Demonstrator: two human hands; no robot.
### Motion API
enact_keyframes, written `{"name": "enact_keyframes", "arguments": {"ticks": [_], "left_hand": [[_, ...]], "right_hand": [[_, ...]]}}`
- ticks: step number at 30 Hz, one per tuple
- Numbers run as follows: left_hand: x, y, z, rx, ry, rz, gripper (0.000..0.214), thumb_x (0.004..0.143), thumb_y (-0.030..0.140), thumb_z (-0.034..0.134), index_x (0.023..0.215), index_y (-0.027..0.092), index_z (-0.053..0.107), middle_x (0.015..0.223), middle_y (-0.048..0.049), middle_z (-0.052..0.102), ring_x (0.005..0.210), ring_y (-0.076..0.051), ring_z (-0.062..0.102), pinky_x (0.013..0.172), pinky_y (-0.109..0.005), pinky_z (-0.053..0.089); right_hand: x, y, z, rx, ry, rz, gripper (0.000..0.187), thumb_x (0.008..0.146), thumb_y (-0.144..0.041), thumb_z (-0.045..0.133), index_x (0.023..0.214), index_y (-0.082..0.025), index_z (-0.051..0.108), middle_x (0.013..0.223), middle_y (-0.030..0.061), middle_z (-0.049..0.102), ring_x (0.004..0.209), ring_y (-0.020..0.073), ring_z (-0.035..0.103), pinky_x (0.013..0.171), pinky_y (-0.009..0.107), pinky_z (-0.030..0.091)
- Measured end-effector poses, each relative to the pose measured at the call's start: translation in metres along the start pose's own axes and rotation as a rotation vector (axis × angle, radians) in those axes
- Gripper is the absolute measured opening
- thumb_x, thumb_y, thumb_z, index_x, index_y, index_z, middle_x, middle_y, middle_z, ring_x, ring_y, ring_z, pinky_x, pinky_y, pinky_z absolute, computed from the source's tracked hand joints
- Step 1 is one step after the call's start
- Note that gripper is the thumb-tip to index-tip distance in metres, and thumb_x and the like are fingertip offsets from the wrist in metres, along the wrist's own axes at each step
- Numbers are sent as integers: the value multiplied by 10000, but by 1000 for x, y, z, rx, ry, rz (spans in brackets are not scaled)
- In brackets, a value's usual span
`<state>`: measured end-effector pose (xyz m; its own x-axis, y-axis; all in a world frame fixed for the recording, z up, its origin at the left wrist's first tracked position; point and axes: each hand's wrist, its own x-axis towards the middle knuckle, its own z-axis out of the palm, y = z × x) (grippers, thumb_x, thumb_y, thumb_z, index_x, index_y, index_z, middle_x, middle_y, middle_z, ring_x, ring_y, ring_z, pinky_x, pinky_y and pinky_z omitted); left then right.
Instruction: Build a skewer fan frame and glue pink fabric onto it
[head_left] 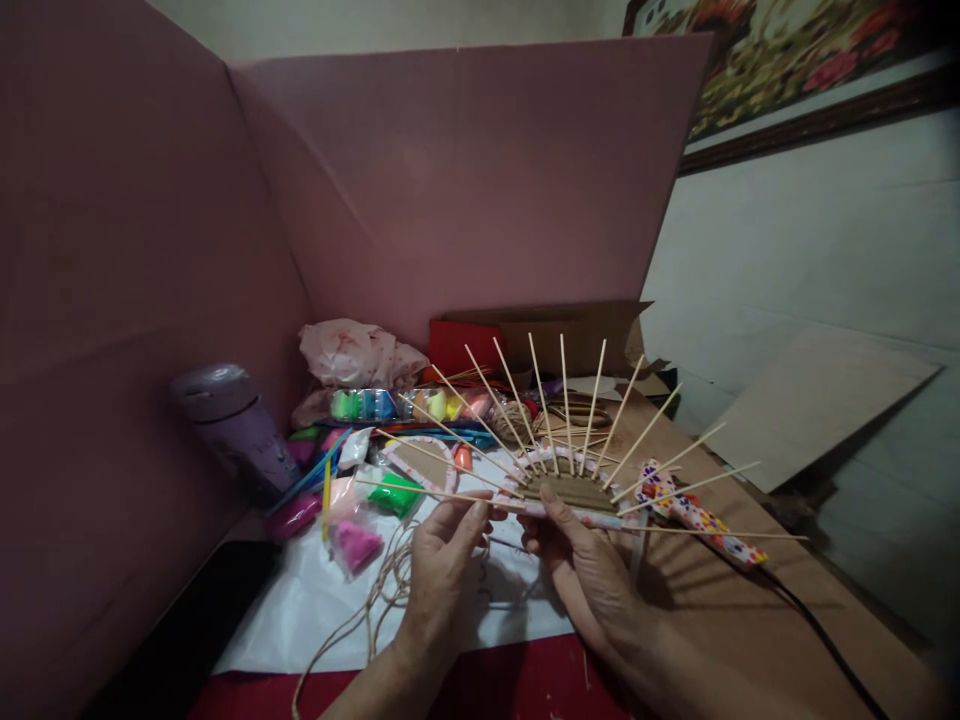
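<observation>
A cardboard half-circle (574, 493) with a pale patterned rim is held up in front of me, and several thin wooden sticks fan out from its curved edge. My right hand (581, 560) grips its straight lower edge, with the thumb over the cardboard face. At the left corner, my left hand (454, 540) pinches the base of the lowest left stick (420, 488) between thumb and fingers. Loose twine (390, 575) trails beside my left wrist. A glue gun (701, 515) covered in a floral pattern lies on the table to the right, its nozzle area partly hidden.
A white sheet (300, 610) covers part of the table (795, 600). Bagged coloured clay (394, 492), another rimmed cardboard piece (427, 460), a twine ball (514, 420) and scissors (577, 412) lie behind. A purple tumbler (240, 435) stands left. The glue gun's black cord (810, 610) runs along the right.
</observation>
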<state>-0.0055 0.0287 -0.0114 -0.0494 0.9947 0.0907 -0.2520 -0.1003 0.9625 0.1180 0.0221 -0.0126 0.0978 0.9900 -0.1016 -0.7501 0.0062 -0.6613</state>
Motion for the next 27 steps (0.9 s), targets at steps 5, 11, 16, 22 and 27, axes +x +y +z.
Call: {"name": "enact_keyframes", "arguments": {"ticks": [5,11,16,22,27], "left_hand": [[1,0,0,9,1,7,222,702,314,586,813,135,655,700,-54,639,627,-129,514,598,-235,377],[0,-2,-1,4,-1,10,212,700,313,588,801,140,657,709,-55,642,625,-126,503,598,-229,375],[0,-2,0,-1,7,2,192,702,298,592,788,139,657,684,-42,637,616,-116,497,602,-222,374],[-1,1,1,19,1,4,171,713,283,587,773,136,651,674,-29,627,604,-103,492,595,-213,374],[-1,1,1,21,-5,17,174,722,280,576,779,132,646,692,-37,632,619,-111,498,605,-222,376]], "right_hand": [[1,2,-5,-11,-32,-13,156,650,-239,676,750,-139,609,681,15,593,592,114,499,468,216,379],[2,3,-5,9,-40,-19,171,646,-236,677,778,-159,601,693,6,582,584,113,486,481,224,370],[0,2,-3,33,-39,-3,155,637,-232,685,748,-167,597,663,-7,576,565,106,476,481,222,360],[0,2,-3,24,-27,5,161,631,-236,690,737,-152,603,665,2,584,578,108,488,469,216,356],[0,2,-2,14,-26,1,161,636,-245,685,742,-155,604,675,1,589,587,111,494,478,222,358]]}}
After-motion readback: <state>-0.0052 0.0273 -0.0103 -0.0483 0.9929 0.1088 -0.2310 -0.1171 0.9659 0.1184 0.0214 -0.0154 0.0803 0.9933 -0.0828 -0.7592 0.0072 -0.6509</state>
